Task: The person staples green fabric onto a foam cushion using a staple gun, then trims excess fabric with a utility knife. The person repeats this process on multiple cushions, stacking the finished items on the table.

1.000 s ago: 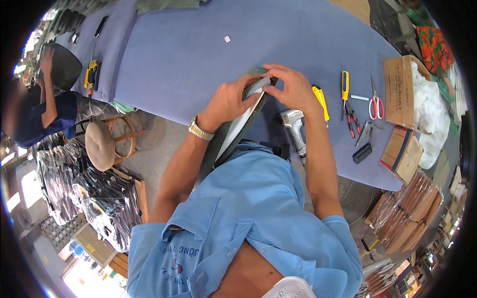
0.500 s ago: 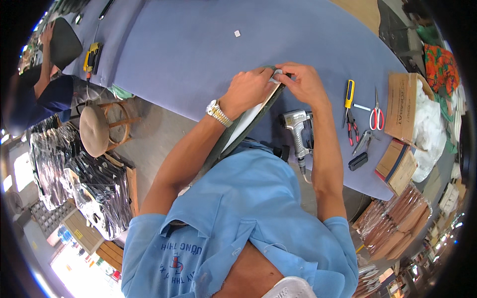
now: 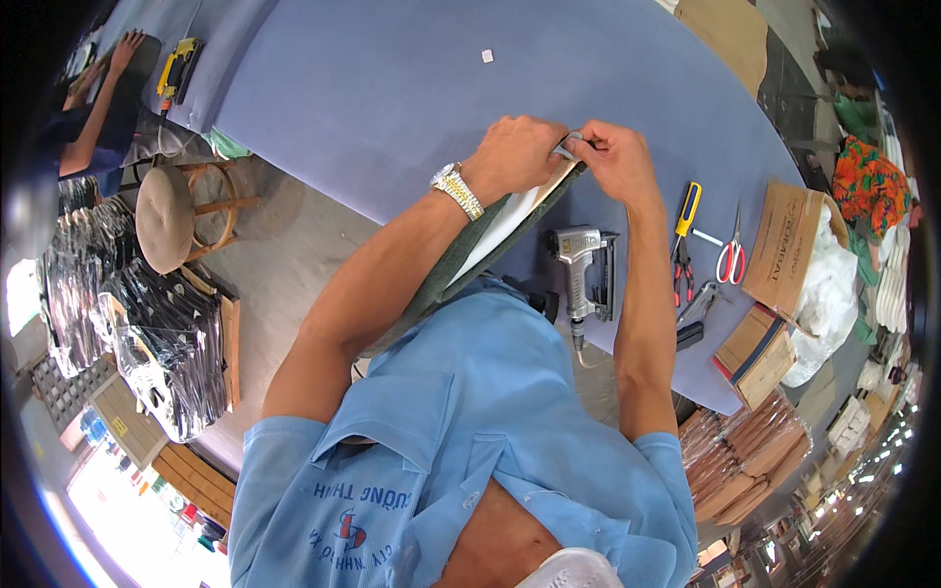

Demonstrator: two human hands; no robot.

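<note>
Both hands had crept further up the fabric-covered panel (image 3: 510, 230) since a moment before, the left hand (image 3: 520, 157) and right hand (image 3: 618, 162) now meeting at its top corner on the blue desk (image 3: 392, 88), each grip pinching grey fabric (the corner itself hidden beneath knuckles). The staple gun (image 3: 580, 265) lay untouched nearby.

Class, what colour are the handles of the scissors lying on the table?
Red: the scissors have red handles, seen in the head view, right of the right hand.
</note>
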